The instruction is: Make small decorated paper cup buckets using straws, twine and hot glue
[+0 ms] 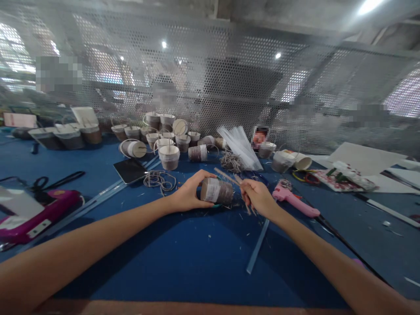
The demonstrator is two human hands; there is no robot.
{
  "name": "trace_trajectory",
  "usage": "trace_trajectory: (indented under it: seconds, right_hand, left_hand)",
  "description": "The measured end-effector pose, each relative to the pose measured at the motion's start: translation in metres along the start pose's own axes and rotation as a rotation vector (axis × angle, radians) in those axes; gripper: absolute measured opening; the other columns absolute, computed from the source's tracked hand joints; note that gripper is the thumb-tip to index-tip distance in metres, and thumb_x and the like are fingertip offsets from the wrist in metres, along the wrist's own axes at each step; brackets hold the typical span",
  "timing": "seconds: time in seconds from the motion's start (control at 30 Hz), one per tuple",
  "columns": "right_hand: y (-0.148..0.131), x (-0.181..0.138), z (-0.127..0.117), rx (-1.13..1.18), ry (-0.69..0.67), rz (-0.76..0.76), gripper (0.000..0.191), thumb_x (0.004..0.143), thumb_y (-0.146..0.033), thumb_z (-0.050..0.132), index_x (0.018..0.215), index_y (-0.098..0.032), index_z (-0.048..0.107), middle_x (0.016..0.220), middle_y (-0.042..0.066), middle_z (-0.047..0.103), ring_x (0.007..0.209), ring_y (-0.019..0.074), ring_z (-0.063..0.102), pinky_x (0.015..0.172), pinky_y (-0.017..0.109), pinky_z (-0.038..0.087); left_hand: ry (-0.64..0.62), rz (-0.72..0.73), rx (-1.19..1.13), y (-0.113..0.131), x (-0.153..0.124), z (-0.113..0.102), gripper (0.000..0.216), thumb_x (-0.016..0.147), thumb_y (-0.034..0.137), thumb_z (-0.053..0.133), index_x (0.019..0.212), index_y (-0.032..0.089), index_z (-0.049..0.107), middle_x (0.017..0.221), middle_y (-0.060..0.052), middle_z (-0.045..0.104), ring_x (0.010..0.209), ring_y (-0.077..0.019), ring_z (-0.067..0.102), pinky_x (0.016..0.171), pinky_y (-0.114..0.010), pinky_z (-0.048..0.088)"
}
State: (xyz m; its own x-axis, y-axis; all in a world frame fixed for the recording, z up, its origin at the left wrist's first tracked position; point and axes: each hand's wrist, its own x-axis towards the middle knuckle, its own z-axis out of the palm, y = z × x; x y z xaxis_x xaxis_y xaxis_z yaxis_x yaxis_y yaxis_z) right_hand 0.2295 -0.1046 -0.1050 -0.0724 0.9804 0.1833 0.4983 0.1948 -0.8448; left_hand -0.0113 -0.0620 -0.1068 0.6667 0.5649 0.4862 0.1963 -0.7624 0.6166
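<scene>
In the middle of the blue table, my left hand [191, 191] is wrapped round a small paper cup [212, 190] lying on its side. The cup's wall is covered with brown cord and a pale band, and its base faces left. Just to its right, my right hand [257, 196] is closed in a pinch on thin brown strands [226, 175], whose ends stick out above and below the fingers. The exact material of the strands is too small to tell. Right of that hand lies a pink glue gun [295, 199].
Several cord-wrapped cups [169, 156] with handles stand and lie at the back. Near them are clear glue sticks [241, 146] and a heap of cord [231, 162]. A dark phone [130, 170] and purple power strip [42, 216] lie left. A single glue stick [257, 247] lies in front.
</scene>
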Motion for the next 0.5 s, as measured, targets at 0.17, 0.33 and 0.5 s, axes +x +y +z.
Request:
trace_trajectory:
  seconds: [0.17,0.33,0.5]
  right_hand:
    - [-0.002,0.0,-0.004,0.053,0.165,-0.03,0.044,0.082,-0.059,0.041,0.062,-0.02,0.044,0.041,-0.005,0.045,0.029,0.0064,0.039,0.031,0.018,0.031]
    - [-0.007,-0.006,-0.003,0.011,0.01,-0.216,0.035,0.08,-0.052,0.053,0.07,-0.019,0.049,0.053,-0.002,0.054,0.042,0.0097,0.052,0.041,0.02,0.04]
    - [-0.008,-0.009,0.001,-0.096,-0.097,-0.254,0.029,0.08,-0.044,0.058,0.067,-0.02,0.048,0.05,-0.004,0.053,0.042,0.01,0.052,0.045,0.021,0.039]
  left_hand:
    - [-0.005,-0.055,-0.046,-0.002,0.0,0.001,0.065,0.064,0.032,0.073,0.12,0.023,0.042,0.12,-0.008,0.047,0.113,-0.0242,0.049,0.095,-0.042,0.044]
    - [0.012,-0.124,-0.131,-0.004,0.001,0.003,0.063,0.063,0.027,0.073,0.118,0.022,0.043,0.118,-0.008,0.048,0.109,-0.0236,0.051,0.092,-0.042,0.045]
    - [0.008,-0.15,-0.14,-0.002,0.001,0.002,0.063,0.062,0.027,0.073,0.118,0.022,0.043,0.117,-0.008,0.048,0.106,-0.0234,0.052,0.088,-0.041,0.047]
